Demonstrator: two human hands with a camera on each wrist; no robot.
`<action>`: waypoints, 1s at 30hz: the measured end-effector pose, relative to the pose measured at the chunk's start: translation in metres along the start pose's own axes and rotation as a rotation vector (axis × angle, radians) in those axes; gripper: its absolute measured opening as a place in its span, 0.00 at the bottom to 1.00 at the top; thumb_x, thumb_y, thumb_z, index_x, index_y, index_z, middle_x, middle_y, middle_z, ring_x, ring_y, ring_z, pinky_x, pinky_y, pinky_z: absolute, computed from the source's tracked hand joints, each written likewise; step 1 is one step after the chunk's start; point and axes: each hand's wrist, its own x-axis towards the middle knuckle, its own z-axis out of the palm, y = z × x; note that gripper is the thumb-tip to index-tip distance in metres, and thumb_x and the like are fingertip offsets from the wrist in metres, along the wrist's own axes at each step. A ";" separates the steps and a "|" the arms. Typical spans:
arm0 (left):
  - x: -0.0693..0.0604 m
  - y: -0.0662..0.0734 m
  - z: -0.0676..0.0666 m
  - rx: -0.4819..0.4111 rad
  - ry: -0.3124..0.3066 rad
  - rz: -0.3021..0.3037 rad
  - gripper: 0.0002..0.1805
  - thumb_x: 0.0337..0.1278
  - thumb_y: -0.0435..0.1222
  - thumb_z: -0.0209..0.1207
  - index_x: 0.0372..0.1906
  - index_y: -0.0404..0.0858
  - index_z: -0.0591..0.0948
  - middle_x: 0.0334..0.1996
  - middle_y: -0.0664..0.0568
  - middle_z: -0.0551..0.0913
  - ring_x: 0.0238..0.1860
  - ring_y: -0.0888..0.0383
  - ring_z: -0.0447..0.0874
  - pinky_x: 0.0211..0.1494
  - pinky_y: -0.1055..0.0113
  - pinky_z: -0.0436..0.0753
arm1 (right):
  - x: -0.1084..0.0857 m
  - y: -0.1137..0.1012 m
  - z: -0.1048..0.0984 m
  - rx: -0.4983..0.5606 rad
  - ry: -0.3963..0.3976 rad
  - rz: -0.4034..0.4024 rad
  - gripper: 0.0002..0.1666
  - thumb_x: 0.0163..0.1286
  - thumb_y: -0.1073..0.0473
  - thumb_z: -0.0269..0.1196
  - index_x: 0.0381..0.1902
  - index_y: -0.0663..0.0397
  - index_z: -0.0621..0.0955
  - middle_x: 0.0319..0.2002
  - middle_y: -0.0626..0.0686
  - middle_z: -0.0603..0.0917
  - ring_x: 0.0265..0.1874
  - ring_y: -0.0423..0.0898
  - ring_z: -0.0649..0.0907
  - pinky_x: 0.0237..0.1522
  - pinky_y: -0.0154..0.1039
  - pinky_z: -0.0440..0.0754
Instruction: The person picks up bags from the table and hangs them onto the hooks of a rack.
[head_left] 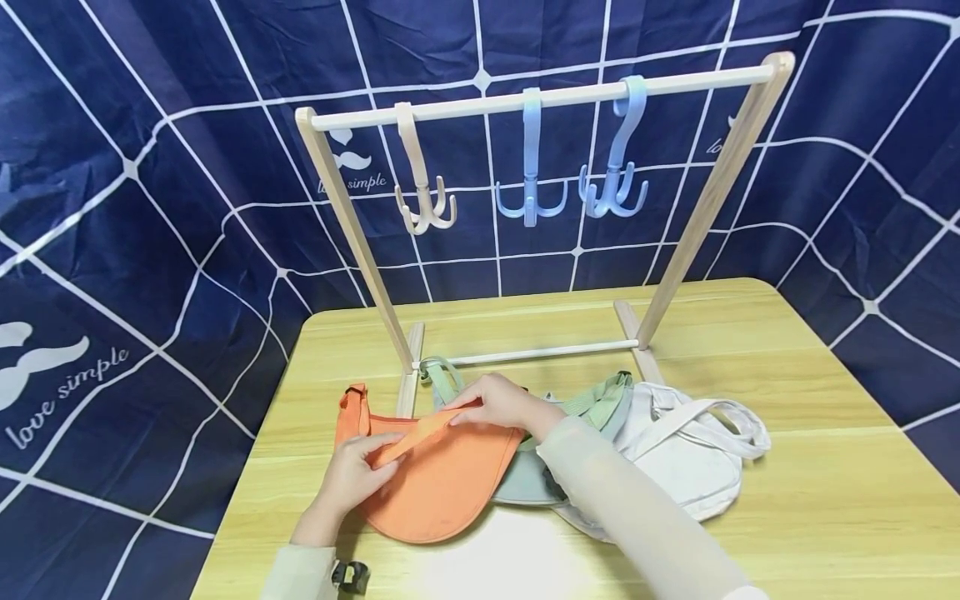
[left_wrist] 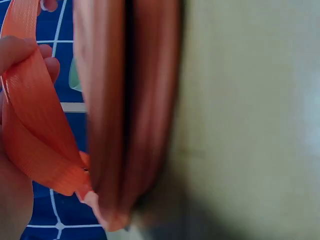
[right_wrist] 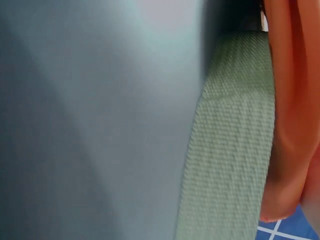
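An orange bag (head_left: 442, 492) lies flat at the left of the table, its curved edge toward me. My left hand (head_left: 356, 473) holds its orange strap (head_left: 423, 435) between thumb and fingers near the bag's left side. Further along the same strap, my right hand (head_left: 498, 402) pinches it above the bag's upper right part. In the left wrist view the strap (left_wrist: 37, 105) passes between the left thumb and fingers. A grey-green bag (head_left: 517, 483) lies partly beneath the orange one; its pale green webbing strap (right_wrist: 227, 145) fills much of the right wrist view.
A white bag (head_left: 682, 471) with a looped strap lies right of the grey-green bag, partly behind my right sleeve. Behind them stands a wooden rack (head_left: 495, 103), with a beige hook (head_left: 424, 187) and two blue hooks (head_left: 531, 167) on its bar. A black buckle (head_left: 351, 577) is near my left sleeve.
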 end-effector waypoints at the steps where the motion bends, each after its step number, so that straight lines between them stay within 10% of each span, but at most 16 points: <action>1: 0.002 0.001 -0.001 -0.029 0.002 0.011 0.21 0.31 0.24 0.71 0.41 0.37 0.87 0.33 0.50 0.87 0.24 0.67 0.72 0.26 0.73 0.72 | -0.001 0.000 -0.001 0.010 0.006 -0.008 0.15 0.57 0.53 0.71 0.44 0.47 0.87 0.39 0.43 0.87 0.40 0.35 0.82 0.45 0.31 0.77; 9: 0.023 0.034 -0.022 -0.228 0.024 0.098 0.23 0.30 0.13 0.66 0.42 0.24 0.83 0.32 0.38 0.85 0.12 0.71 0.59 0.13 0.80 0.63 | -0.006 -0.006 -0.016 0.074 0.038 -0.026 0.09 0.56 0.55 0.71 0.37 0.45 0.89 0.35 0.40 0.87 0.38 0.34 0.83 0.40 0.32 0.79; 17: 0.042 0.055 -0.035 -0.262 0.040 0.150 0.17 0.29 0.12 0.66 0.34 0.24 0.84 0.26 0.39 0.85 0.14 0.66 0.68 0.16 0.80 0.63 | -0.010 -0.010 -0.028 0.149 0.090 -0.063 0.09 0.56 0.61 0.71 0.36 0.52 0.89 0.33 0.44 0.87 0.27 0.36 0.78 0.27 0.32 0.73; 30: 0.069 0.075 -0.048 -0.372 0.017 0.040 0.11 0.36 0.11 0.61 0.30 0.22 0.84 0.23 0.39 0.83 0.16 0.66 0.72 0.15 0.77 0.69 | -0.015 -0.023 -0.038 0.193 0.245 -0.126 0.04 0.56 0.64 0.71 0.31 0.57 0.87 0.28 0.46 0.84 0.24 0.40 0.76 0.26 0.34 0.74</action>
